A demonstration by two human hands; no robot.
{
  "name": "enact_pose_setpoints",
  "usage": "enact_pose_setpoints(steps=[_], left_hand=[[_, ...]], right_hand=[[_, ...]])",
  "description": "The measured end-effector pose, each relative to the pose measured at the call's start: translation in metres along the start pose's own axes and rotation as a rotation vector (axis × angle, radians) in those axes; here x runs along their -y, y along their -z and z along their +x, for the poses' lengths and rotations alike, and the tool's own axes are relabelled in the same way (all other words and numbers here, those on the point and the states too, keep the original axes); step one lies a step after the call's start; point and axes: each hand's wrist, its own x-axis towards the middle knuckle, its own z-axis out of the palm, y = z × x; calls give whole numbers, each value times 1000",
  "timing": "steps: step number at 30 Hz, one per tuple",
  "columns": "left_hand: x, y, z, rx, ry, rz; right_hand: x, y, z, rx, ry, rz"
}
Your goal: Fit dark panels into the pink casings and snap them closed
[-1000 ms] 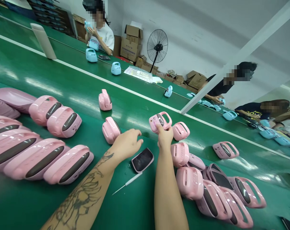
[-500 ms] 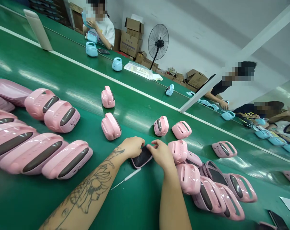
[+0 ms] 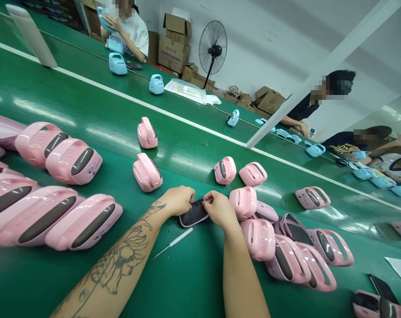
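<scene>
A rounded panel [image 3: 193,213] with a black face and a thin pink rim lies low over the green table between my hands. My left hand [image 3: 179,200] pinches its upper left edge with curled fingers. At the upper right edge, thumb and fingers of my right hand [image 3: 219,208] are pressed together on it. Whether a smaller piece lies under the fingertips is hidden. Just below the panel rests a thin tool [image 3: 181,237] with a white handle and a slim metal shaft, touched by neither hand.
Pink handled housings [image 3: 84,221] with dark windows crowd the left; more housings [image 3: 258,238] stand close to my right forearm. Several pink shells dot the green belt [image 3: 187,145] ahead. Across it, people handle blue housings [image 3: 117,64]. A slanted white post [image 3: 286,106] rises at the right.
Both hands stay at the panel; the right fingers have closed into a tighter pinch and the left fingers have shifted slightly along the edge. The camera view has shifted slightly.
</scene>
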Motion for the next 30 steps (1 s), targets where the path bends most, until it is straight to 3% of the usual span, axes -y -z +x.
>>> enact_pose_setpoints(steps=[7, 14, 21, 26, 30], left_hand=[[0, 6, -4, -9, -39, -60], [2, 12, -7, -54, -68, -139], [-1, 17, -15, -13, -51, -154], [-3, 21, -13, -151, -96, -219], [-10, 29, -13, -311, -123, -352]], right_hand=[[4, 8, -4, -47, 82, 94], [1, 19, -7, -83, 52, 181], [0, 27, -8, -82, 31, 353], [1, 30, -5, -150, -14, 598], [9, 27, -4, -91, 17, 827]])
